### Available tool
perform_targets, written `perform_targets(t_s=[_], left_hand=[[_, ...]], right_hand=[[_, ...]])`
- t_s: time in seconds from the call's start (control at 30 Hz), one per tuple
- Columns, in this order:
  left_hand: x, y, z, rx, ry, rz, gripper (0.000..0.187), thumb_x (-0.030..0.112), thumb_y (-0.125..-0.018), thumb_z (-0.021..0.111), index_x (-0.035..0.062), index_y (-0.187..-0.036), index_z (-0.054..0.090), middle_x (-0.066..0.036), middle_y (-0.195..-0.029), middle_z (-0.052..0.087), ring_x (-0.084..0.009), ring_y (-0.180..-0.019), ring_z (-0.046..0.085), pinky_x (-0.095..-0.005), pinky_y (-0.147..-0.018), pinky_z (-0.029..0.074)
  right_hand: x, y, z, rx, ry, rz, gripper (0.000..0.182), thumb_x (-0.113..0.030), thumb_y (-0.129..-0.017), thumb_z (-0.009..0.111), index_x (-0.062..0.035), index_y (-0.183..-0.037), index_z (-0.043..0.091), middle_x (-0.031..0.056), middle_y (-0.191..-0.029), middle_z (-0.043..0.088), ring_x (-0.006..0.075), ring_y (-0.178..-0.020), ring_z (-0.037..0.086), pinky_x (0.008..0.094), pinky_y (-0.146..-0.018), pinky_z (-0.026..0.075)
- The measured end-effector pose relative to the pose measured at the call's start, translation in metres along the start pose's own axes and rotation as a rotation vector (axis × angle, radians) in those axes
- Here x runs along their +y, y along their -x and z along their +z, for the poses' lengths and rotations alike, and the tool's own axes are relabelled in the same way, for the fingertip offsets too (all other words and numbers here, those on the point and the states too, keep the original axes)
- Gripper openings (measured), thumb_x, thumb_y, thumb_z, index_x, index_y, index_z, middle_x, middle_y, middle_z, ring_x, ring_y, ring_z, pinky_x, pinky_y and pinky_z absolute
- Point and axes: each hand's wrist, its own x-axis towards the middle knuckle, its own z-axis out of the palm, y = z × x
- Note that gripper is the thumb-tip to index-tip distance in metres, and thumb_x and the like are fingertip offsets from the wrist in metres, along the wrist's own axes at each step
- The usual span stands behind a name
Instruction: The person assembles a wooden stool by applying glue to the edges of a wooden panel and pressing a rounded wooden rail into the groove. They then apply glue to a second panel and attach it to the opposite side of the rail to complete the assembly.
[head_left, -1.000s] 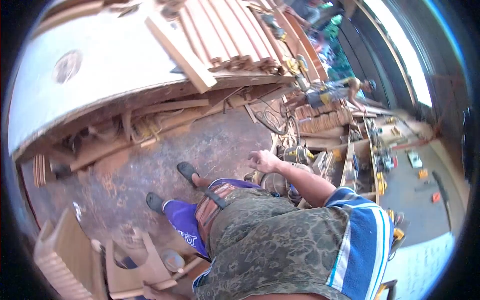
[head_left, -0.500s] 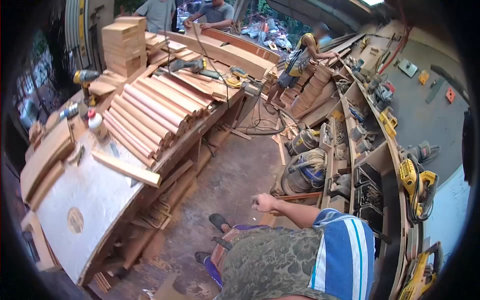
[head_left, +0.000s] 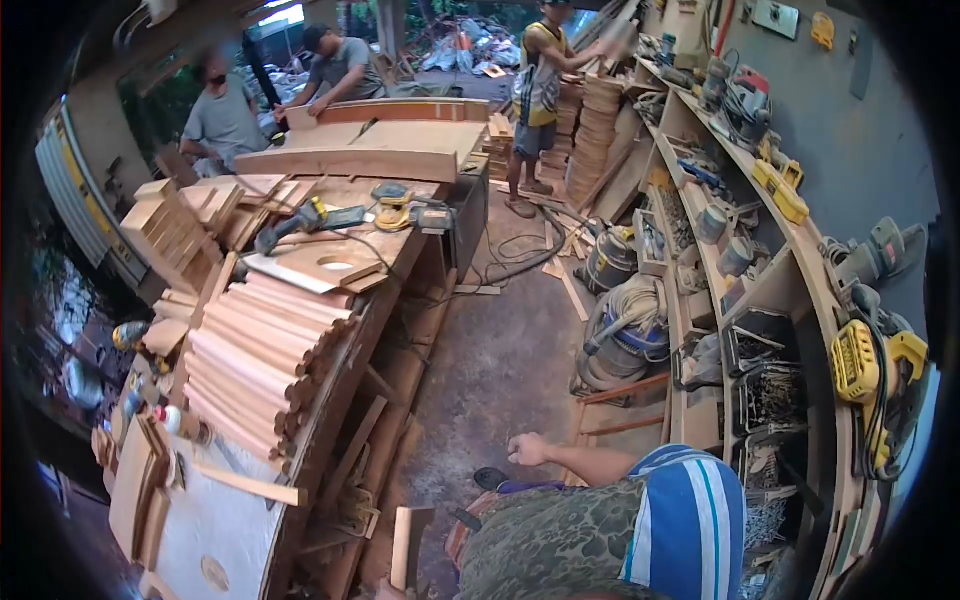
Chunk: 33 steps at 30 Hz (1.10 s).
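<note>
My right hand (head_left: 527,450) hangs over the floor in front of my body, its fingers curled in, and I see nothing sticking out of it. At the bottom edge, a small part of my left hand (head_left: 388,592) shows, closed at the lower end of a light, angular wooden piece (head_left: 402,548). Most of that hand is cut off by the frame. Left of it stands the workbench (head_left: 200,540), with a row of rounded wooden lengths (head_left: 255,360) and a loose wooden strip (head_left: 250,483) on top.
Along the right wall run shelves (head_left: 790,260) with a yellow power tool (head_left: 865,375) and bins of hardware. A shop vacuum (head_left: 625,335) and hoses sit on the floor (head_left: 455,390). Stacked wood blocks (head_left: 165,235) and a sander (head_left: 395,210) lie on the bench. Several people work at the back.
My view has tilted up and turned, bringing more of the people at the back into sight. The wooden piece at my left hand now stands higher in view. My right hand remains curled.
</note>
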Motion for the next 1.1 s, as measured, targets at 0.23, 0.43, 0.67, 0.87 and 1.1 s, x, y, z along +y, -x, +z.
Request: perform_targets(t_s=[0.23,0.43,0.67,0.87,1.1], left_hand=[[0.131,-0.116,-0.072,-0.139,0.029,0.310,0.070,0.021,-0.074,0.084,0.0114,-0.140,0.063,-0.023,-0.094,0.073,-0.0416,-0.089,0.072,-0.0474,-0.080,0.057],[0.235,-0.174,-0.131,-0.112,0.255,0.421,0.041,0.015,-0.061,0.085,0.0033,-0.093,0.063,-0.023,-0.085,0.065,-0.0462,-0.086,0.063,-0.0526,-0.078,0.050],[0.343,-0.194,-0.218,-0.113,0.399,0.394,0.035,0.009,-0.068,0.085,-0.0013,-0.097,0.069,-0.022,-0.087,0.069,-0.0393,-0.083,0.069,-0.0421,-0.077,0.054],[0.382,-0.199,-0.249,-0.091,0.477,0.407,0.033,0.003,-0.071,0.084,-0.0047,-0.099,0.068,-0.014,-0.079,0.070,-0.0143,-0.076,0.065,-0.0334,-0.074,0.054],[0.389,-0.213,-0.240,-0.061,0.383,0.507,0.038,0.013,-0.067,0.083,-0.0006,-0.098,0.068,-0.023,-0.087,0.069,-0.0388,-0.083,0.070,-0.0432,-0.078,0.055]], right_hand=[[0.046,-0.045,-0.008,0.069,-0.208,0.057,0.045,-0.043,-0.088,0.070,-0.0066,-0.115,0.074,0.0197,-0.109,0.075,0.0364,-0.102,0.072,0.0458,-0.091,0.057],[0.064,-0.076,0.000,-0.206,-0.978,0.553,0.080,-0.067,-0.092,0.063,-0.0089,-0.145,0.053,0.0189,-0.108,0.072,0.0303,-0.088,0.070,0.0444,-0.079,0.062],[0.026,-0.110,0.011,-0.236,-1.704,0.655,0.113,-0.080,-0.087,0.057,-0.0090,-0.163,0.014,0.0281,-0.150,0.044,0.0431,-0.130,0.052,0.0609,-0.107,0.045],[-0.082,-0.117,-0.094,0.024,-1.898,0.306,0.098,-0.076,-0.093,0.049,-0.0100,-0.161,0.023,0.0215,-0.154,0.043,0.0432,-0.134,0.049,0.0583,-0.113,0.038],[-0.100,-0.162,-0.089,0.391,-1.039,-0.531,0.057,-0.047,-0.105,0.038,-0.0119,-0.150,0.045,0.0108,-0.147,0.056,0.0334,-0.137,0.050,0.0545,-0.116,0.037]])
